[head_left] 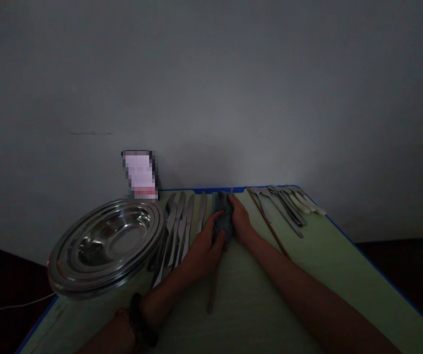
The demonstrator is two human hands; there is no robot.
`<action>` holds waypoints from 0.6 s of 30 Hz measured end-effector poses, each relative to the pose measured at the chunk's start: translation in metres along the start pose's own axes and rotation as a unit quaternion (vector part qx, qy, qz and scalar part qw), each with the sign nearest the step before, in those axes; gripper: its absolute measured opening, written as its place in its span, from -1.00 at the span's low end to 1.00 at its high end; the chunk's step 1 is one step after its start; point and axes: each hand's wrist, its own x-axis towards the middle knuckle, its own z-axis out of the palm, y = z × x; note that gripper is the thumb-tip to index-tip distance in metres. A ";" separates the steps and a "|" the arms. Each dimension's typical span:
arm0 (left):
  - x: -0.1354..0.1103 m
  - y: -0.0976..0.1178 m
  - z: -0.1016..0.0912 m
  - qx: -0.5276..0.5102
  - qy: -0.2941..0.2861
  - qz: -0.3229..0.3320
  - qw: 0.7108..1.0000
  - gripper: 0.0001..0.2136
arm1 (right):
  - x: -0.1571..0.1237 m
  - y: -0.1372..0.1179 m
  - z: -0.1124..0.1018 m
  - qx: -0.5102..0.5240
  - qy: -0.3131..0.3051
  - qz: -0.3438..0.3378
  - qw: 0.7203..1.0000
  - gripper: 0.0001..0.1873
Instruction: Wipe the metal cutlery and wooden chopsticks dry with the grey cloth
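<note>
Near the far side of the table, my left hand (211, 242) is closed on a grey-blue knitted cloth (220, 202). My right hand (240, 219) presses the same cloth from its right side, with its fingers partly hidden. A thin brown stick, like a chopstick (212, 293), comes out below my hands and slants toward me. Its middle is hidden by the cloth and hands. Just left of my left hand lie several table knives (188, 221). A second chopstick (270, 227) rests on the table to the right of my right hand.
Stacked shiny metal plates (67, 273) stand at the table's left. Behind them a phone (140, 172) leans on the grey wall. Several forks and spoons (283, 209), some white-handled, lie at the back right. The pale green table (256, 305) has a blue edge.
</note>
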 end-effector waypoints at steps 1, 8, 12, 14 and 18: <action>0.000 0.000 0.000 0.000 0.000 -0.002 1.000 -0.56 | 0.000 0.000 0.000 -0.001 0.001 0.001 1.000 -0.81; 0.000 0.001 0.000 0.000 -0.001 0.004 1.000 -0.55 | -0.001 -0.002 0.001 -0.007 -0.020 0.006 1.000 -0.81; -0.001 0.001 0.001 0.000 -0.001 0.003 1.000 -0.55 | 0.000 -0.001 0.000 -0.018 -0.024 0.009 1.000 -0.79; -0.001 0.001 0.001 0.001 -0.003 0.002 1.000 -0.55 | 0.000 -0.001 0.000 -0.021 -0.026 0.009 0.999 -0.79; 0.000 -0.001 0.001 -0.007 -0.001 0.003 1.000 -0.56 | -0.002 -0.003 0.001 -0.025 -0.035 0.003 0.999 -0.79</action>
